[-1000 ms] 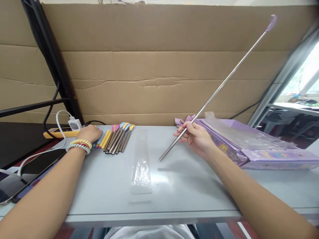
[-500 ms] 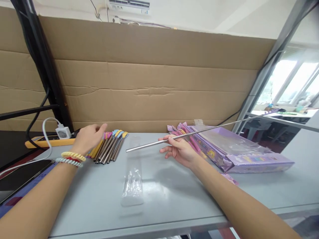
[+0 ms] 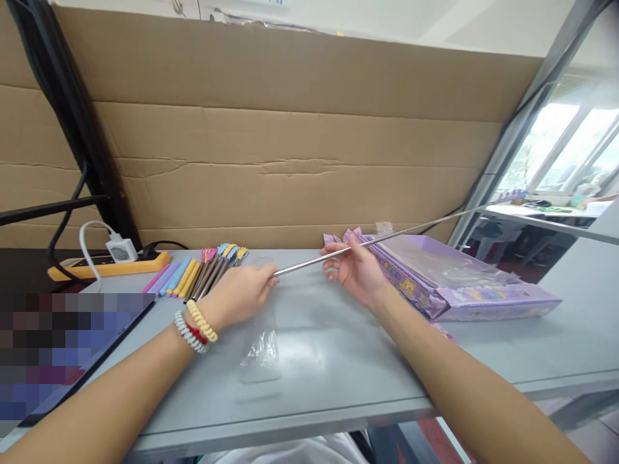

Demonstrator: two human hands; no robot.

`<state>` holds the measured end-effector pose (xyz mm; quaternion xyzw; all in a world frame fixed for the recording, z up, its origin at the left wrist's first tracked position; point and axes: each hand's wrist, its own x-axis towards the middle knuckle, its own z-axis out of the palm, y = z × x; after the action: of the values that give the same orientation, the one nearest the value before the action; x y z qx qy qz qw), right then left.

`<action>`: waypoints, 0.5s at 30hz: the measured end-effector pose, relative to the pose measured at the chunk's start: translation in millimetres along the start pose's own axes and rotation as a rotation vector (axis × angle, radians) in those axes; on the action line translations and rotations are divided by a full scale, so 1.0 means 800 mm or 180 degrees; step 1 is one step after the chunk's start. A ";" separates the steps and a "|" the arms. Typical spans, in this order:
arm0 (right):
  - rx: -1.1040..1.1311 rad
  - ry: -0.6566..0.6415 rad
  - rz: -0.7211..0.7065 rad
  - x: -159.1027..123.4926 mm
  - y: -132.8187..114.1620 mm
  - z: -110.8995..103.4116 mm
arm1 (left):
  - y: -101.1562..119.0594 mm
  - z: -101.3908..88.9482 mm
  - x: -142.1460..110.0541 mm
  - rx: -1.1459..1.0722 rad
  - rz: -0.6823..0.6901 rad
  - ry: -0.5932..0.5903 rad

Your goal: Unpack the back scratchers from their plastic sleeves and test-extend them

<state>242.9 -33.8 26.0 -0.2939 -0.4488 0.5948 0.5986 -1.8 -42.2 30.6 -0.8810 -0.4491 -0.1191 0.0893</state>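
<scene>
On the tabletop, metal tubes lie grouped left of the clear sleeve, while left hand and right hand pinch an extended, ungrouped rod.

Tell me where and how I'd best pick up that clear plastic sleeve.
I'd pinch the clear plastic sleeve at its near end, coming from the desk's front edge: it lies thin and flat, and the left hand hides part of its far half.
</scene>
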 end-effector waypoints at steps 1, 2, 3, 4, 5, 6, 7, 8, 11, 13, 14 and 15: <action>0.0159 0.0288 -0.0137 0.003 -0.010 -0.007 | -0.010 -0.003 0.000 0.0084 -0.0042 0.0025; 0.0295 0.0583 -0.0272 0.005 -0.021 -0.016 | -0.020 -0.007 -0.001 0.0168 -0.0107 0.0055; 0.0416 0.0873 -0.0430 0.006 -0.033 -0.026 | -0.031 -0.011 -0.002 0.0249 -0.0188 0.0083; 0.0520 0.1155 -0.0594 0.006 -0.045 -0.036 | -0.042 -0.015 -0.004 0.0317 -0.0281 0.0118; 0.0605 0.1425 -0.0708 0.005 -0.057 -0.047 | -0.053 -0.020 -0.007 0.0368 -0.0392 0.0135; 0.0718 0.1716 -0.0802 0.003 -0.068 -0.058 | -0.063 -0.026 -0.009 0.0411 -0.0534 0.0152; 0.0855 0.1981 -0.0877 0.000 -0.079 -0.067 | -0.073 -0.032 -0.012 0.0450 -0.0731 0.0186; 0.0965 0.2139 -0.0959 -0.004 -0.088 -0.075 | -0.082 -0.038 -0.016 0.0513 -0.0988 0.0262; 0.1028 0.2385 -0.1226 -0.017 -0.108 -0.092 | -0.101 -0.056 -0.026 0.0770 -0.1558 0.0730; 0.0795 0.2351 -0.1353 -0.023 -0.113 -0.096 | -0.110 -0.065 -0.032 0.0942 -0.1664 0.0908; 0.0562 0.2202 -0.1435 -0.024 -0.114 -0.096 | -0.113 -0.068 -0.034 0.1009 -0.1733 0.0955; 0.0327 0.2046 -0.1501 -0.024 -0.115 -0.096 | -0.116 -0.070 -0.036 0.1061 -0.1807 0.0976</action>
<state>354.1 -49.9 71.2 -0.3236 -0.2635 0.3406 0.8425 -100.8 -25.5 80.3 -0.6664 -0.6705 -0.1950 0.2614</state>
